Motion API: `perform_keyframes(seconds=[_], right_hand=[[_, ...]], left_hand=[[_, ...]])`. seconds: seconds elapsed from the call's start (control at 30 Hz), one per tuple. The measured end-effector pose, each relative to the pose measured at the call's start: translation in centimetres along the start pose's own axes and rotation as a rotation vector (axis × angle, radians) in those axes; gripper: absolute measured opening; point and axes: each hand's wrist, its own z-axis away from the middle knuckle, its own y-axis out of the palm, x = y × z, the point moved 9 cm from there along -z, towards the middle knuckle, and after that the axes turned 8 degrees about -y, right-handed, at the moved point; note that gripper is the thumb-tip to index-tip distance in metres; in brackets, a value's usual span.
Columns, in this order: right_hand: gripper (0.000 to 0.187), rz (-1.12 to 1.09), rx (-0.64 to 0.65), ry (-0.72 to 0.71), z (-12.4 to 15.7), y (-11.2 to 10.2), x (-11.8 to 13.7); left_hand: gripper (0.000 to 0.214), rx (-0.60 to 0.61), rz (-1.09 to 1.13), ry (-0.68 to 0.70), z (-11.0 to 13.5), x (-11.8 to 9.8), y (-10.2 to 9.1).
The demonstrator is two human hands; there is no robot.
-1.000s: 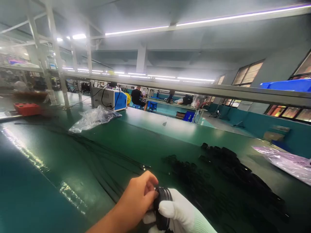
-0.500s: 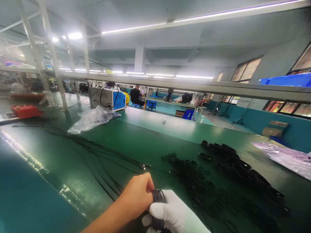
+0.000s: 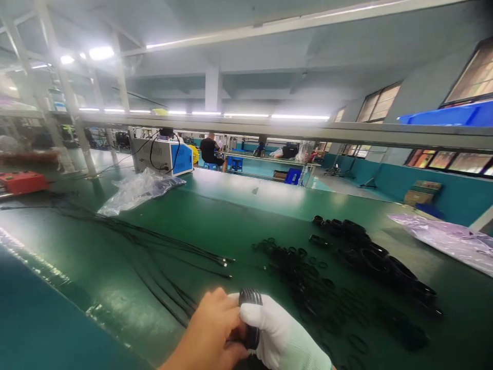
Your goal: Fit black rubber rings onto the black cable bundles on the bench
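My right hand (image 3: 279,329), in a white glove, is closed around a black ribbed cylindrical part (image 3: 251,308) near the bottom of the view. Its ridges show at the top; whether it is one piece or stacked rings I cannot tell. My bare left hand (image 3: 215,326) presses against the left side of the same part, its fingers curled and its fingertips partly hidden. Just right of the glove, many thin black rings (image 3: 304,280) lie heaped on the green table (image 3: 215,226). Several black cables (image 3: 173,244) with small metal plugs stretch out beyond my left hand.
Larger black ring-like parts (image 3: 373,259) lie at the right. A clear plastic bag (image 3: 140,190) sits before a blue and grey machine (image 3: 165,154); a red box (image 3: 23,182) stands far left. Pinkish plastic (image 3: 447,239) covers the right edge. A person (image 3: 210,150) sits beyond the table.
My left hand has shifted from the upper end of the ribbed part down along its left side, fingers curling under it. The view has turned slightly right. My right hand keeps its hold.
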Motion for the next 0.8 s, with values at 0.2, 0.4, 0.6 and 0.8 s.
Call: perform_keyframes(seconds=[0.2,0.4,0.6,0.8], right_hand=[[0.032,0.001,-0.032,0.185,0.5,0.8,-1.1],[0.021,0.254,-0.089,0.215,0.8,-0.2,-1.3],[0.018,0.313,-0.041,0.219,0.2,-0.4,-1.3],[0.015,0.334,-0.124,0.189,0.5,-1.0,-0.7]], left_hand=[[0.022,-0.157,0.253,-0.198,-0.8,3.3,-2.3],[0.017,-0.209,0.180,-0.195,-2.5,3.2,-1.3],[0.020,-0.234,0.085,-0.265,-2.4,3.2,-0.6],[0.017,-0.224,0.090,-0.227,-3.2,3.9,-0.1]])
